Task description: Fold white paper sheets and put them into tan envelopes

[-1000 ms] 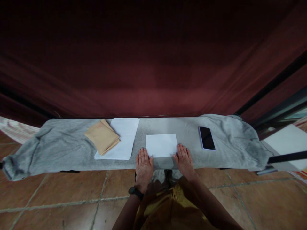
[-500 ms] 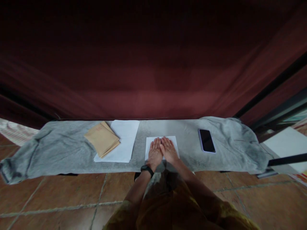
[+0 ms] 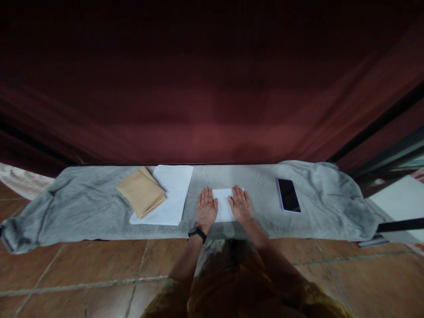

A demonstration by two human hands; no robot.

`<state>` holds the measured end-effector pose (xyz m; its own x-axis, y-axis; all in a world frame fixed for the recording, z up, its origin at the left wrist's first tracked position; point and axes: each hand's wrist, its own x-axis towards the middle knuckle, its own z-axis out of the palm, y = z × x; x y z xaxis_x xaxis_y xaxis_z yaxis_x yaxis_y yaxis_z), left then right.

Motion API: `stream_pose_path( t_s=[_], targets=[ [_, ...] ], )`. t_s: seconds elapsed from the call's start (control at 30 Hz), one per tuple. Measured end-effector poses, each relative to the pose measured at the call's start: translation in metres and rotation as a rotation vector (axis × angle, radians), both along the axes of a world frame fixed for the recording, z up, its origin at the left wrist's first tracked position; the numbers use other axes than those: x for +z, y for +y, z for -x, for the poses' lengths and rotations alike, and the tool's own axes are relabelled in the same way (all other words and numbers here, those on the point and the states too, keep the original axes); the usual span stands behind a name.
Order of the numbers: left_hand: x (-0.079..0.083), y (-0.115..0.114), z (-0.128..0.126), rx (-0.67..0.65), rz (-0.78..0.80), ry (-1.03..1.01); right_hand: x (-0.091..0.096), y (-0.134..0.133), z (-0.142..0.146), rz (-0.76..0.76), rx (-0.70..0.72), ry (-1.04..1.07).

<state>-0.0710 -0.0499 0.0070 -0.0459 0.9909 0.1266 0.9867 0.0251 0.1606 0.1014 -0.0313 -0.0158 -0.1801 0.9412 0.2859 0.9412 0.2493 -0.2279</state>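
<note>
Plainly, the left hand (image 3: 206, 207) and right hand (image 3: 240, 205) are laid open and flat, palms down, on the white sheet (image 3: 223, 205) at the cloth-covered bench's (image 3: 82, 207) front edge, apparently pinning it smooth. Brown envelopes (image 3: 141, 191) and a phone (image 3: 289, 195) are kept aside toward either end.

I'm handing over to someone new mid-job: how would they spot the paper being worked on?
Find the long bench draped in grey cloth before the dark red curtain. Near its middle lies a small white paper rectangle, flat under the left hand and right hand. Unlike the larger white sheet to its left, no tan envelopes rest on it.
</note>
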Motion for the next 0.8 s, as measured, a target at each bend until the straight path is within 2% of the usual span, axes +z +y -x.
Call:
stream_pose_path(
  t_s=[0.2, 0.63, 0.8],
  targets=[
    [-0.002, -0.003, 0.005, 0.052, -0.043, -0.016, 0.000, -0.001, -0.016, -0.001, -0.065, -0.020],
    [-0.008, -0.012, 0.015, 0.137, -0.126, -0.026, -0.004, -0.010, -0.040, -0.108, -0.118, 0.014],
    [-0.002, -0.022, 0.015, 0.170, -0.163, -0.032, 0.003, -0.020, -0.043, -0.078, -0.167, 0.036]
  ],
)
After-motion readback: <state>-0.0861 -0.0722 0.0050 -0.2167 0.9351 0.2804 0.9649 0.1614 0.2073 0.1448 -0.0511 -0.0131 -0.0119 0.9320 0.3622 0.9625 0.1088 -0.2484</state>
